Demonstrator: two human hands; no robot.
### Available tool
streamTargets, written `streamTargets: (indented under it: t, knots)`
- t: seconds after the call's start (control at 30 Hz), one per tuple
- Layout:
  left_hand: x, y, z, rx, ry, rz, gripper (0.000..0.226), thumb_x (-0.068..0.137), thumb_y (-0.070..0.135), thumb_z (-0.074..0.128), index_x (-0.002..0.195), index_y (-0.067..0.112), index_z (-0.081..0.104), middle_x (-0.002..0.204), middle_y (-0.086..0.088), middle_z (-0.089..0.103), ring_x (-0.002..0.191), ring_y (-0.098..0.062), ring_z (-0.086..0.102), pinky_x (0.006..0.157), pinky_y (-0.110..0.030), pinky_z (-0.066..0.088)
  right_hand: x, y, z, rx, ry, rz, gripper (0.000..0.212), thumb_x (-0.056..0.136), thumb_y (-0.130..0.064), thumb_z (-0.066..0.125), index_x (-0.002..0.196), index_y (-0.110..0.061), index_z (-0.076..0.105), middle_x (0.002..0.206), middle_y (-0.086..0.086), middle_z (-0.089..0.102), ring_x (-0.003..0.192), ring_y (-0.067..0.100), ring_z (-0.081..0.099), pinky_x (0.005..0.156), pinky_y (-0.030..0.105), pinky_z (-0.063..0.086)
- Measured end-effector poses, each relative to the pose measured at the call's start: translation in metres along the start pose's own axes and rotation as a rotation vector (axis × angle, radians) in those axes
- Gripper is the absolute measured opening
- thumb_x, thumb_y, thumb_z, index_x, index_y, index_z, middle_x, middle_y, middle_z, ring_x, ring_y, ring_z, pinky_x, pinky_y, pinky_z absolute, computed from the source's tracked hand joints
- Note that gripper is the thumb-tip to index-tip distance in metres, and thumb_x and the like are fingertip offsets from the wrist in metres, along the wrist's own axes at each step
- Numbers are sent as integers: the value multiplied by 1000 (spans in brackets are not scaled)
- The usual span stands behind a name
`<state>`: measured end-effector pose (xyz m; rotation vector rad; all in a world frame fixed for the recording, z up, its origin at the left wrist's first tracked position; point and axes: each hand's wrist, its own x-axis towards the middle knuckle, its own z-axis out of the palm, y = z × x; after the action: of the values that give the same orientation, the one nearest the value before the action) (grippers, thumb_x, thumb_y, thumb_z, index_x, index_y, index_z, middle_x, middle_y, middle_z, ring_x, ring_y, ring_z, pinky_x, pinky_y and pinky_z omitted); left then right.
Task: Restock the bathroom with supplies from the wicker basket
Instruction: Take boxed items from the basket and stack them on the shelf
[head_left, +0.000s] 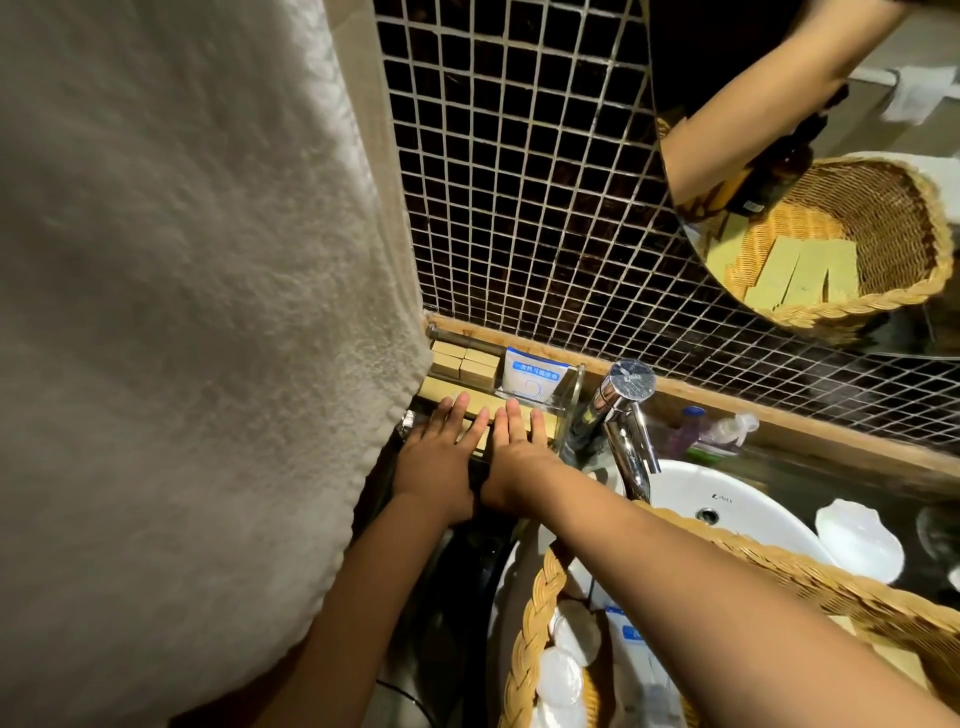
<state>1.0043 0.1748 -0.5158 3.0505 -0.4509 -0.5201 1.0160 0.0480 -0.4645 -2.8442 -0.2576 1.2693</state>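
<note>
My left hand (439, 451) and my right hand (519, 446) lie flat, side by side, fingers spread, on tan boxes (480, 439) in the front row of a clear acrylic organizer (569, 397) at the counter's back left. Behind them sit more small tan boxes (465, 361) and a white-and-blue packet (532, 379) standing upright. The wicker basket (535, 613) rests on the white sink (748, 499) under my right forearm; it holds white wrapped items (563, 675) and a blue-and-white packet (631, 631). What is under my palms is hidden.
A large beige towel (182, 312) hangs at left, touching the organizer. A chrome faucet (626, 415) stands just right of my hands. Small bottles (717, 431) lie behind the sink. A white shell dish (857, 540) sits at right. A mirror (779, 156) hangs on the dark mosaic wall.
</note>
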Motion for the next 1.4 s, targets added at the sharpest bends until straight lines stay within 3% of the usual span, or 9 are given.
streamTargets:
  t: [0.4, 0.6, 0.77, 0.9, 1.0, 1.17, 1.23, 1.33, 1.4]
  knots:
    - [0, 4, -15, 42, -152, -31, 120, 79, 49, 70, 152, 36, -24, 160, -1, -33, 150, -22, -22, 123, -48, 5, -32, -1, -11, 144, -54, 11, 105, 95, -39, 61, 154, -7, -20, 163, 16, -23, 149, 35, -22, 122, 49, -4]
    - [-33, 22, -55, 16, -53, -51, 96, 95, 34, 56, 151, 40, -22, 165, -6, -17, 153, -25, -11, 123, -47, -3, -82, 13, -33, 343, 245, -102, 88, 95, -28, 57, 159, -8, 1, 167, 11, 3, 154, 24, 4, 123, 42, 17]
    - [-79, 57, -112, -142, 136, -79, 82, 94, 47, 48, 156, 42, -5, 167, -5, 1, 153, -26, 11, 122, -49, 6, -157, 45, -33, 390, 443, -152, 79, 96, -23, 50, 159, -5, 5, 167, 12, 5, 154, 21, 4, 124, 34, 14]
    - [-112, 113, -147, -53, 184, 86, 70, 94, 48, 48, 157, 32, 21, 162, -2, 29, 150, -25, 21, 121, -49, 11, -225, 89, -2, 334, 506, -137, 80, 97, -25, 50, 159, -5, 3, 167, 11, 1, 154, 22, 2, 123, 36, 17]
    - [-131, 167, -163, 52, 192, 262, 54, 94, 49, 47, 145, 31, 43, 144, 3, 54, 136, -21, 43, 120, -46, 15, -263, 134, 30, 307, 516, -79, 78, 97, -23, 50, 159, -8, 5, 168, 10, 2, 154, 21, 3, 122, 32, 16]
    - [-148, 249, -154, 138, 108, 561, 46, 91, 46, 48, 132, 26, 55, 125, 0, 64, 116, -26, 59, 101, -40, 39, -311, 205, 84, 345, 467, 101, 77, 96, -24, 52, 160, -12, 10, 167, 8, 7, 152, 25, 16, 121, 39, 26]
    - [-147, 265, -139, 142, 46, 585, 46, 92, 46, 47, 132, 25, 55, 126, -4, 63, 116, -29, 58, 97, -41, 43, -316, 216, 99, 382, 463, 154, 75, 95, -23, 54, 159, -13, 16, 164, 9, 22, 146, 28, 33, 115, 42, 36]
    - [-147, 304, -109, 285, -53, 697, 42, 94, 43, 45, 128, 22, 57, 121, -8, 62, 112, -32, 58, 96, -45, 43, -322, 233, 135, 430, 436, 254, 59, 93, -26, 54, 149, -16, 37, 137, 13, 57, 125, 34, 55, 100, 42, 50]
    - [-143, 322, -88, 431, -128, 796, 42, 90, 43, 54, 123, 19, 57, 116, -9, 62, 108, -33, 59, 93, -44, 43, -318, 237, 163, 492, 367, 315, 49, 91, -27, 57, 138, -17, 49, 124, 13, 62, 115, 34, 59, 90, 37, 53]
